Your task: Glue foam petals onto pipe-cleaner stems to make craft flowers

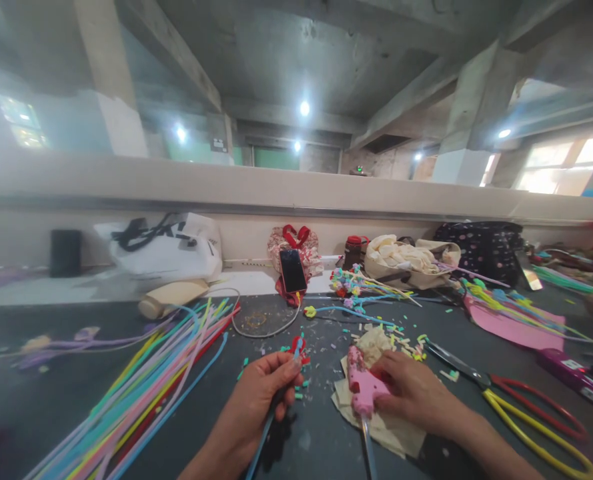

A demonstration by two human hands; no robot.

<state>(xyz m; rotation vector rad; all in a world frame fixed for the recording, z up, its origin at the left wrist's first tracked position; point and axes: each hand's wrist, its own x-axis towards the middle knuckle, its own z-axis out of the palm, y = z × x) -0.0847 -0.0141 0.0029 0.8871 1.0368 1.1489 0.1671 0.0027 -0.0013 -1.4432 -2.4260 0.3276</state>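
Note:
My left hand [271,387] pinches a blue pipe cleaner [263,443], its tip at a small red piece [299,345] just past my fingertips. The long end of the stem trails down toward me. My right hand [409,387] is wrapped round a pink hot glue gun [363,383]. A glue stick [367,440] sticks out of its back end toward me. The gun's front lies over a crumpled, stained beige cloth [401,433]. On the dark table to the left lies a bundle of multicoloured pipe cleaners [151,393].
Scissors [486,383] with red and yellow handles lie right of my right hand. A phone [293,270] leans on a patterned bag at the back, its cable [271,335] looping forward. Finished-looking stems [361,283], a pink sheet [516,323] and scattered small clippings lie around.

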